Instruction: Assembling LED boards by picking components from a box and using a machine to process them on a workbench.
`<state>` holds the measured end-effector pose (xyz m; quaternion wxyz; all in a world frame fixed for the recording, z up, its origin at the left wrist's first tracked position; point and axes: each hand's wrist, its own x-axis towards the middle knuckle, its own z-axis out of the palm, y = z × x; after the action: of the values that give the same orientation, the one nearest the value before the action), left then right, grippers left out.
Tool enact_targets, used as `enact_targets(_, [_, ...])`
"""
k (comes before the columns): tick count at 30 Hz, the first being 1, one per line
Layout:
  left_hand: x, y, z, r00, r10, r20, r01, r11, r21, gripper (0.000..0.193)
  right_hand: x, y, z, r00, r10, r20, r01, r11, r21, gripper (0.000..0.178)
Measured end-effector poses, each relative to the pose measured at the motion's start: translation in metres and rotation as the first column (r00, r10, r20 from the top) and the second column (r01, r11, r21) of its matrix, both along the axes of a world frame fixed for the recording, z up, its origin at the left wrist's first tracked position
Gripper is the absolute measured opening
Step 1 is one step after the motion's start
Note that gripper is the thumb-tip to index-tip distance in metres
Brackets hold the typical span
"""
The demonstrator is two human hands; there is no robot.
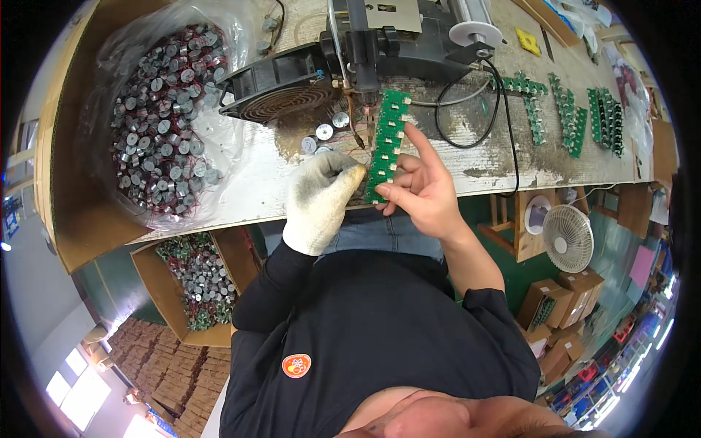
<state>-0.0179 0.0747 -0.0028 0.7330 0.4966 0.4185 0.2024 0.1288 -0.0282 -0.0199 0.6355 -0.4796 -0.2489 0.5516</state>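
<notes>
My right hand, bare, grips a long green circuit board by its lower right edge, thumb on the face and fingers behind. The board stands nearly upright, with small pale parts in a row along it. My left hand, in a white glove with stained fingertips, is closed in a pinch against the board's lower left edge; whatever lies between those fingertips is hidden. Just above, the narrow tip of a soldering machine comes down beside the board. A few small round metal motors with thin wires lie left of the tip.
A cardboard box lined with plastic holds many wired motors at left. A black fan sits before the machine. Looped black cable and several boards lie to the right. Below the table, another box holds boards and motors.
</notes>
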Motion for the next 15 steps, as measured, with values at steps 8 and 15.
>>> enact_targets(8, [0.002,0.004,-0.003,0.999,-0.013,-0.033,0.014,0.999,0.032,0.013,0.0,0.003,-0.005,0.999,-0.029,-0.035,0.031,0.998,0.059,0.086])
enact_targets(15, [0.005,0.005,0.003,0.999,0.034,0.003,-0.034,0.999,-0.033,0.015,0.0,0.006,-0.002,0.999,-0.042,-0.027,0.044,0.996,0.074,0.086])
